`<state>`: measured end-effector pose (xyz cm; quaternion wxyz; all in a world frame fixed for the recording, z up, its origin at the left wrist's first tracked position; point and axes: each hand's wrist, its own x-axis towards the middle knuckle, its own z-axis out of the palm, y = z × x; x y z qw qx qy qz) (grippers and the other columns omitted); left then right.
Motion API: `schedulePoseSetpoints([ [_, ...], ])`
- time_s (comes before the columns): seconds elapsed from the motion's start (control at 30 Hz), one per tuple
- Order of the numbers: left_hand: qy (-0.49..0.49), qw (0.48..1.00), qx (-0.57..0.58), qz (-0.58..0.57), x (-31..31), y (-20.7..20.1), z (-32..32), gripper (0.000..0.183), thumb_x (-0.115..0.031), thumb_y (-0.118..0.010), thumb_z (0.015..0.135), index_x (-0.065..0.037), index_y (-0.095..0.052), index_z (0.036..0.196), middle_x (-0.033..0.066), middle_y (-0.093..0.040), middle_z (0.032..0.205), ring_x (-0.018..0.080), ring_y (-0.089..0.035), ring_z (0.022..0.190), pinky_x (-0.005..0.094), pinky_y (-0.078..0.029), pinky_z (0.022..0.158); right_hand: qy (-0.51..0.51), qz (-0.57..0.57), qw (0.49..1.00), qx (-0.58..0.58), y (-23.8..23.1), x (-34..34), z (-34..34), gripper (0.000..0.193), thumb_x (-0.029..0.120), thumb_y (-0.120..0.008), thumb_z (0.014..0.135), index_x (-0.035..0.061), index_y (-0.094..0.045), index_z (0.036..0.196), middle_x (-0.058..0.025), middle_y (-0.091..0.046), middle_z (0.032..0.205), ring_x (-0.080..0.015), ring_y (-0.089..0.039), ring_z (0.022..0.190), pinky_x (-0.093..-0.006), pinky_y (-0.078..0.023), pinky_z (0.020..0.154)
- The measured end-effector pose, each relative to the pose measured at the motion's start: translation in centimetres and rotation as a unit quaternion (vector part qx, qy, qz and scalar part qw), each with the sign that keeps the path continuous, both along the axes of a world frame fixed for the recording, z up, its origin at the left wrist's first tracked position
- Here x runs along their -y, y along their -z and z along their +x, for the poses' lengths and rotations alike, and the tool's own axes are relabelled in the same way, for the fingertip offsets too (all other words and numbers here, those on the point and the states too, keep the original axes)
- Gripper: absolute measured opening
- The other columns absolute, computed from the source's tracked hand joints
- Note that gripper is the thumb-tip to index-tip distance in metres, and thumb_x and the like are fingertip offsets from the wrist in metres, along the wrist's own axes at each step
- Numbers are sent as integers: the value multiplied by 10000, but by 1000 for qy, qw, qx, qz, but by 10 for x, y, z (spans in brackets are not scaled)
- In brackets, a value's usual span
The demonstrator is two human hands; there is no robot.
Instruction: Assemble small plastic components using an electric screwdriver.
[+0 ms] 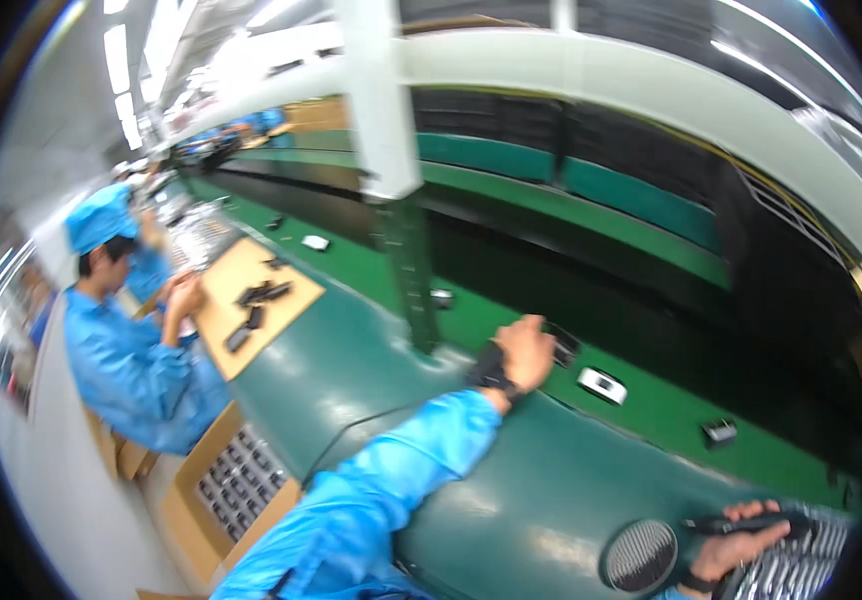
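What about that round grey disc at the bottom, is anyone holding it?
No, the round grey disc lies on the green table, apart from the right hand.

The sleeve is bright blue, the wristband black. The piece by the left hand looks blackish, and the item in the right hand is black. The mat is deep teal-green with pale glare; the strip beyond is a brighter green. One unit is white with a black centre, another black and silvery grey. The disc is grey, finely ribbed, dark-rimmed. The post is white above, dark green below. The board is tan, its parts black. The co-worker's cap and coat are blue. The carton is brown, its contents a dark-and-pale grid.
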<state>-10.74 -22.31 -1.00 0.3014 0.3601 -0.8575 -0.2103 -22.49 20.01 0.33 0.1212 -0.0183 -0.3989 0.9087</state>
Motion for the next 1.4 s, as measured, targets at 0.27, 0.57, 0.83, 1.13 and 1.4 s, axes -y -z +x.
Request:
schedulePoseSetpoints([
  [0.27, 202, 947, -164, -188, -73, 2, 13, 500, -81, -689, 853, -60, -574, 1339, 159, -581, 1274, 373, -549, 1191, 480, -451, 958, -13, 87, 994, -67, -7, 13, 7, 671, 791, -492, 920, 125, -560, 963, -50, -548, 740, -213, -502, 628, -357, -451, 586],
  [0.57, 638, 724, 152, 214, -203, 3, 248, 319, -301, -521, 1063, -38, -703, 1066, 208, -726, 970, 359, -714, 892, 422, -574, 792, -26, 51, 998, -27, 0, 15, 3, 675, 798, -483, 918, 128, -558, 959, -44, -548, 738, -211, -498, 626, -363, -446, 594],
  [0.83, 56, 959, 251, 123, -167, 22, 430, 331, -218, -622, 1005, -6, -670, 1254, 192, -676, 1248, 397, -659, 1125, 449, -545, 946, -44, 54, 998, -10, -3, 21, 4, 701, 821, -483, 899, 129, -565, 980, -43, -573, 741, -211, -506, 627, -364, -438, 592],
  [1.13, -161, 938, 303, 50, 44, -28, 388, 353, -222, -633, 997, -4, -653, 1275, 193, -662, 1269, 397, -649, 1143, 451, -537, 958, -41, 54, 998, -10, 7, 23, 8, 714, 836, -498, 880, 136, -572, 996, -42, -591, 759, -214, -518, 646, -369, -444, 609],
  [1.4, -191, 928, 317, 45, 124, -33, 350, 376, -225, -643, 990, -3, -639, 1293, 193, -650, 1288, 397, -639, 1159, 453, -531, 969, -50, 63, 997, -15, 17, 21, 3, 712, 833, -484, 888, 137, -583, 1002, -42, -595, 754, -214, -515, 635, -363, -445, 609],
])
